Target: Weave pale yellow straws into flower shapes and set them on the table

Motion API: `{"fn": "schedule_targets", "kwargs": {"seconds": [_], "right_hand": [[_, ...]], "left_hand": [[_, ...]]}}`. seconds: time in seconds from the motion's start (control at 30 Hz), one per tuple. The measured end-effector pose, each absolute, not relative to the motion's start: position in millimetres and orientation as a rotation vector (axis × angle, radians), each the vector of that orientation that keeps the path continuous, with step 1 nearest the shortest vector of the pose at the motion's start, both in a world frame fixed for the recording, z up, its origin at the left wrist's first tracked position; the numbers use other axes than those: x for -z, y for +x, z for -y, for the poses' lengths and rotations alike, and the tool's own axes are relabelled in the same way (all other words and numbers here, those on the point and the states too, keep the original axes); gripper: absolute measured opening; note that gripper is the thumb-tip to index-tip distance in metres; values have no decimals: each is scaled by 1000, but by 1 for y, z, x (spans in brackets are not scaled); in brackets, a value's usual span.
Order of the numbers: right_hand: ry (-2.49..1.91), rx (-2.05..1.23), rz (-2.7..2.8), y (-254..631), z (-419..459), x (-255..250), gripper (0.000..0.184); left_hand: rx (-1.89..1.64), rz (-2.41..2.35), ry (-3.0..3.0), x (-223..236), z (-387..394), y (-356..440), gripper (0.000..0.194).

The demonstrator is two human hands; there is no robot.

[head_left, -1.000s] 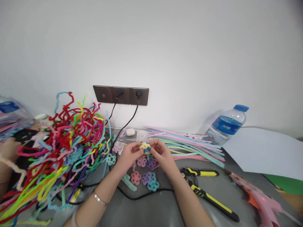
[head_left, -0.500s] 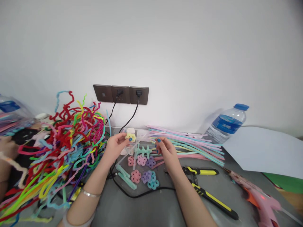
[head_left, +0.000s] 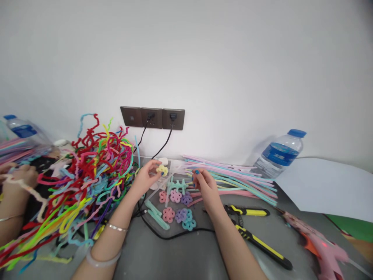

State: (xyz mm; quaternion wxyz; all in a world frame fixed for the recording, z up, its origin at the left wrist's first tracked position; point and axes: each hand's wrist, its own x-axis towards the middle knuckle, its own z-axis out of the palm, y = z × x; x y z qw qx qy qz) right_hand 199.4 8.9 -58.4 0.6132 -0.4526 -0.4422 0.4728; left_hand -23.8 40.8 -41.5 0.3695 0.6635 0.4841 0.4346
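My left hand (head_left: 146, 178) pinches a small yellow pipe-cleaner flower (head_left: 162, 169) between thumb and fingers, above the table. To its right my right hand (head_left: 206, 187) is closed, thumb against the fingertips; I cannot make out anything in them. Below and between my hands lie several pipe-cleaner flowers: a pink one (head_left: 176, 196), a coral one (head_left: 168, 214), a purple one (head_left: 181, 215) and a teal one (head_left: 189, 223). A mint green looped piece (head_left: 178, 186) sits just behind them. Short mint pipe-cleaner lengths (head_left: 157, 218) rest at the left of the flowers.
A tangled heap of coloured pipe cleaners (head_left: 101, 167) fills the left, beside another person's hands (head_left: 21, 181). Straight pastel pipe cleaners (head_left: 233, 179) lie behind my right hand. Yellow-black pliers (head_left: 259, 241), a pink glue gun (head_left: 320, 245), a bottle (head_left: 281, 151) and a cable (head_left: 171, 236) are around.
The view has swung slightly to the left, so more of the other person's hands shows. My left hand still holds the yellow flower, now turned a little; my right hand stays closed.
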Motion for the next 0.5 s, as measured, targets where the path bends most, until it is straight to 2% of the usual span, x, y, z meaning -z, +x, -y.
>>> {"fn": "schedule_targets", "kwargs": {"seconds": [0.3,0.5], "right_hand": [[-1111,-1055,1078,203,-10,54,30],[-1422,-1006,1979,202,18,28,14]], "left_hand": [[-948,-1125,1882,40,-29,-13,32],[-1045,-1220,1829,42,-35,-16,29]]}}
